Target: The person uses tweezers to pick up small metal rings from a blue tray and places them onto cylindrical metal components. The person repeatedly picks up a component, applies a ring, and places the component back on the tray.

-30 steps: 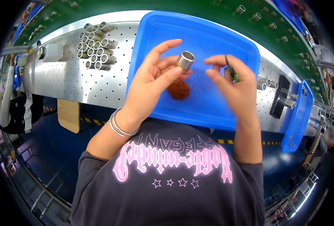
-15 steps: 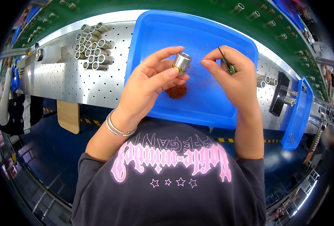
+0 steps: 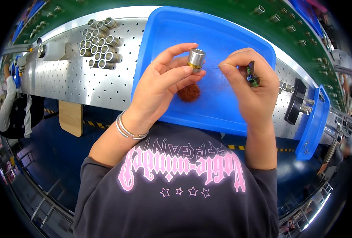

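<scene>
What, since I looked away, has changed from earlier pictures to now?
The right hand has pinched thumb and index finger together, earlier apart; the left hand has brought its index finger nearer the metal cylinder. Cylinder and dark item stay held; the brown clump stays put.

A shiny metal sleeve point(image 3: 196, 58) with a yellow lower band is held nearly upright by the left fingers point(image 3: 178, 75), open rim up, above the blue tray point(image 3: 219, 105); a dark tool point(image 3: 251, 73) is tucked in the right hand point(image 3: 255, 85).
</scene>
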The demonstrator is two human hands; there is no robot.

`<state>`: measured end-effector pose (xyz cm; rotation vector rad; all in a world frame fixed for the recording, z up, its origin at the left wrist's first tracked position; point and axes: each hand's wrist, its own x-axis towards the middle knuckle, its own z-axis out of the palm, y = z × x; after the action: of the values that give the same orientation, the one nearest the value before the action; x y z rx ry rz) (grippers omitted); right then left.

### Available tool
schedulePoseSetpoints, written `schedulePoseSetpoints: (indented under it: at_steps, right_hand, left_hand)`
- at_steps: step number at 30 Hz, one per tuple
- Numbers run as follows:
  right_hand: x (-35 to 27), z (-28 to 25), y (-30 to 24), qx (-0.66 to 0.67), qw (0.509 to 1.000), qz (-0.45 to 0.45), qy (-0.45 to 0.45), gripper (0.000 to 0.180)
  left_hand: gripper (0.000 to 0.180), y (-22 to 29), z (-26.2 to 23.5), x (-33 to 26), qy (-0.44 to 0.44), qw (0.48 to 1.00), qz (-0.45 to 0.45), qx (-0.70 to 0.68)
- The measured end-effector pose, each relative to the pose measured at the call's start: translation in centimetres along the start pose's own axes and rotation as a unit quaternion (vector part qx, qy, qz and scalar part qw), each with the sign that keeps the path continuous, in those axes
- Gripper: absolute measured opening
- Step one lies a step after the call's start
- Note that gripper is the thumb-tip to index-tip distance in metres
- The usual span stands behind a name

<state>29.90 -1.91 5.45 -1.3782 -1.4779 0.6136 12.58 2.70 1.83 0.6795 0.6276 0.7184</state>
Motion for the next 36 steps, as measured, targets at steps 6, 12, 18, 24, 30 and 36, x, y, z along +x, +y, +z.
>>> schedulePoseSetpoints:
  at_steps: [6,12,18,24,30,36]
  right_hand:
    - [0.3,0.5,-0.2,0.009,1.0,-0.019,-0.016,0.007]
    - [0.6,1.0,-0.6,0.0,0.998,-0.052,-0.028,0.008]
    - [0.8,1.3,-0.9,-0.011,0.997,-0.068,-0.03,0.009]
    - [0.8,1.6,-0.4,0.025,0.999,-0.003,0.028,0.011]
    - [0.6,1.3,0.2,0.078,0.995,0.059,-0.012,0.028]
    - [-0.2,1.4,0.7,-0.03,0.996,0.054,-0.065,0.026]
  left_hand:
    - [0.042,-0.1,-0.2,-0.1,0.004,1.0,0.011,0.014]
    - [0.039,-0.4,-0.2,0.0,0.0,0.997,0.058,0.05]
    - [0.037,-0.8,-0.4,0.0,-0.005,0.989,0.094,0.113]
    - [0.037,-0.7,-0.3,-0.2,0.005,0.993,0.065,0.099]
    - [0.041,-0.5,-0.6,0.0,0.027,0.997,0.05,0.057]
    - [0.041,-0.4,-0.7,-0.1,0.034,0.998,0.05,0.031]
